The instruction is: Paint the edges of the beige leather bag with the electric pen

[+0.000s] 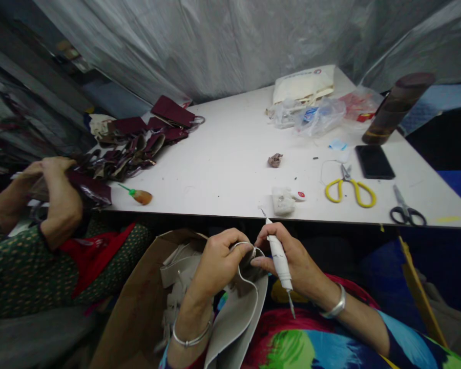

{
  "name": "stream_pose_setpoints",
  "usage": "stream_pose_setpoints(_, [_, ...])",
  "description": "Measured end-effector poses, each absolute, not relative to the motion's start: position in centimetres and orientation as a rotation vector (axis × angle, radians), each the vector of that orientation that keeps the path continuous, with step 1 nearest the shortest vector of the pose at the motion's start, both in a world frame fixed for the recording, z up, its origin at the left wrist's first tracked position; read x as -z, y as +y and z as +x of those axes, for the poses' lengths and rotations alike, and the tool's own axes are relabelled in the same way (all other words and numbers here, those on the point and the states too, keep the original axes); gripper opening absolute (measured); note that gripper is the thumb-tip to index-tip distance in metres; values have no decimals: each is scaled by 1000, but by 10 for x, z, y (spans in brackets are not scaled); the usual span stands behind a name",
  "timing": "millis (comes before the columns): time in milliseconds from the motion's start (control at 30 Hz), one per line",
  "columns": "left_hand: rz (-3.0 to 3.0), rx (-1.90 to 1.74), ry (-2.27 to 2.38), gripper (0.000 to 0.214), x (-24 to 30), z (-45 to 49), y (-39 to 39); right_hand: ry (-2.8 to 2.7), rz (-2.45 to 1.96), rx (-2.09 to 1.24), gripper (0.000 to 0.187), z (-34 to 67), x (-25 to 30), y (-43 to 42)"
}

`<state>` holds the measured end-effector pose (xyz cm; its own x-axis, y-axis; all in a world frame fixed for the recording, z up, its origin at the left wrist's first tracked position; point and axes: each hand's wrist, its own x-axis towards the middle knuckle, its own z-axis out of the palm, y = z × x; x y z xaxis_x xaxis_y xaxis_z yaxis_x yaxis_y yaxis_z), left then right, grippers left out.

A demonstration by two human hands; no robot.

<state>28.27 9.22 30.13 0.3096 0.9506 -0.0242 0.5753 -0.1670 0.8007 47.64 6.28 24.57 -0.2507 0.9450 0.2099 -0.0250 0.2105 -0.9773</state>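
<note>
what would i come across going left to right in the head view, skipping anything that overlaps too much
Co-worker's hands, orange-brown bottle with a green tip, the person's left hand, white-wrapped tool, yellow-handled scissors, black-handled scissors.

No lettering can be read for certain. A line of dark print and a round reddish emblem [318,72] stand on the folded cream cloth bag [303,91] (too small to make out), and pale, blurred marks show on the co-worker's red apron [100,259].
</note>
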Motion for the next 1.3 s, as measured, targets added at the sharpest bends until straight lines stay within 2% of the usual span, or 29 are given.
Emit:
stream_pose_setpoints(467, [1684, -648, 1389, 14, -297, 268, 102, -1664, -813, -1090, 9, 471, -251, 78])
stream_pose_setpoints(767, [1771, -815, 1484, 19, -310, 272, 89, -1508, -888, -1206, 17, 452, -247, 76])
stream_pose_setpoints(867, [1736, -718, 1379, 13, -314, 263, 85, -1431, -854, -1239, 16, 446, -245, 72])
stream_pose_setpoints(900, [1738, -651, 1344, 17, -314, 259, 84, -1411, -848, -1249, 15, 445, -244, 71])
stream_pose_setpoints(1000, [1812, -447, 1268, 48, -311, 248, 86, -1359, -852, -1261, 13, 441, -241, 70])
stream_pose_setpoints(1067, [1827, -383, 1212, 60, -310, 242, 90, -1353, -870, -1255, 12, 439, -239, 72])
stream_pose_setpoints(1200, [1709, -381, 1141, 59, -310, 238, 97, -1355, -934, -1213, 16, 436, -239, 76])
stream_pose_setpoints(1300, [1619, -385, 1184, 49, -306, 241, 100, -1316, -973, -1194, 18, 434, -239, 78])
